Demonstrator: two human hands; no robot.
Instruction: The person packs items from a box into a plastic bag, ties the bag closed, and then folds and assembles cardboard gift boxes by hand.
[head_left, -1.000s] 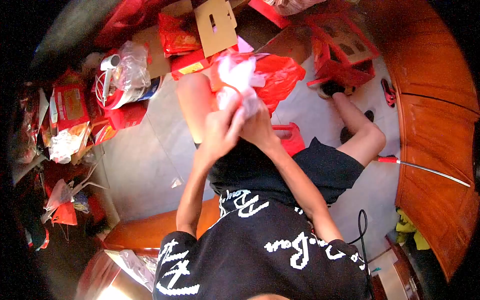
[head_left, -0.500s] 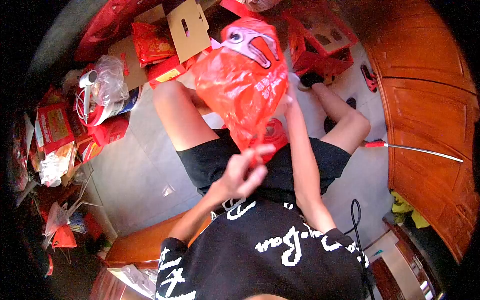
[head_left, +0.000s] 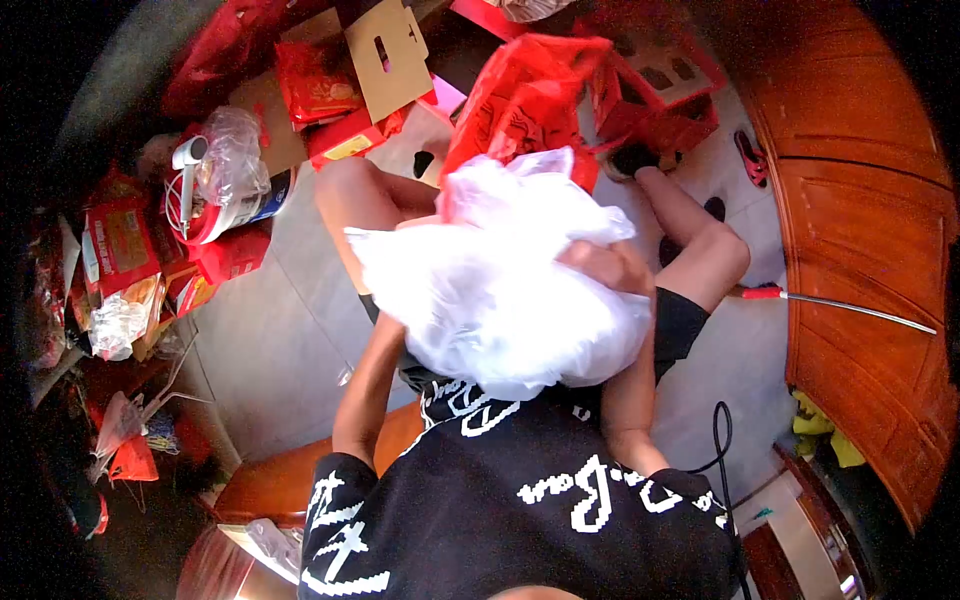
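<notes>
A bunched white plastic bag [head_left: 500,290], bright and crinkled, fills the space above my lap. My right hand [head_left: 608,268] has its fingers closed on the bag's right side. From the left, my forearm runs up to the bag's near left edge; my left hand is hidden by the white plastic, so its fingers do not show. Just beyond, between my legs, is a red plastic bag [head_left: 530,95] with dark print, partly covered by the white one. Whatever the white bag contains cannot be made out.
Open red cartons [head_left: 655,115] stand ahead to the right. A cardboard piece [head_left: 387,55] and a red packet [head_left: 315,85] lie ahead left. A bucket [head_left: 240,212] carries a white hair dryer [head_left: 187,155]. A red-handled rod [head_left: 850,308] is by the wooden cabinet [head_left: 860,230].
A red plastic bag with a pink print was raised between both my hands. Now the white bag is there, and red plastic shows beyond it. My left hand has gone behind the white plastic.
</notes>
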